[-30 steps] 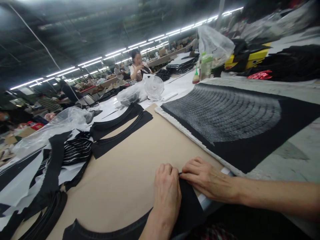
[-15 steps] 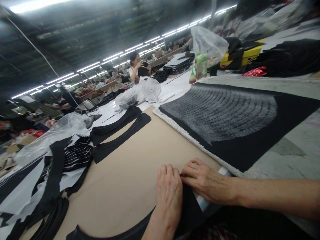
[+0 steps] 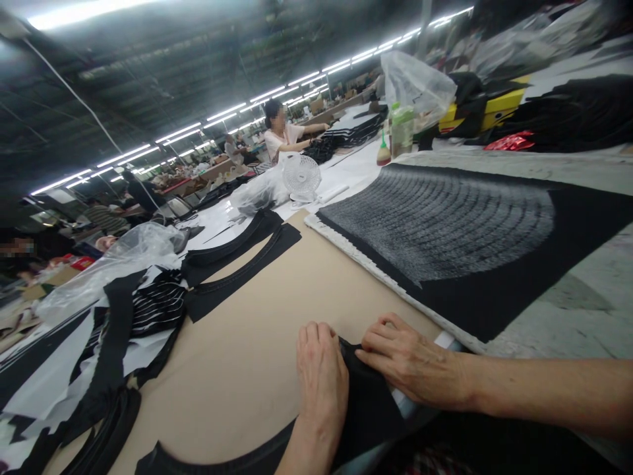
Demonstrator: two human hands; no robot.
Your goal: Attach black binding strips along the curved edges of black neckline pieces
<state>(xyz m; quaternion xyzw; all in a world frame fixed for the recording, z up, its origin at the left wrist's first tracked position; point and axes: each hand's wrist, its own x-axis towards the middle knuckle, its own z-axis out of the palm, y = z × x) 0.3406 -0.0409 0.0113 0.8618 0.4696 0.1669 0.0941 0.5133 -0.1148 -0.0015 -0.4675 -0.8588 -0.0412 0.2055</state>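
A curved black fabric piece (image 3: 368,406) lies at the near edge of the brown paper sheet (image 3: 247,343). My left hand (image 3: 320,376) rests palm down on its upper end, fingers together and bent over the edge. My right hand (image 3: 413,361) comes in from the right and pinches the same end of the black fabric piece with its fingertips, touching the left hand's fingers. The fabric bunches slightly between the two hands.
A large black sheet with rows of small pale pieces (image 3: 445,224) lies to the right. Black curved strips (image 3: 237,254), striped fabric (image 3: 153,307) and plastic bags (image 3: 113,260) lie left. A small white fan (image 3: 301,177), bottles (image 3: 401,128) and a seated person (image 3: 281,135) are farther back.
My left hand has slid a little to the left, and more black fabric shows, puckered, between the two hands. The person at the back now reaches an arm out over the table.
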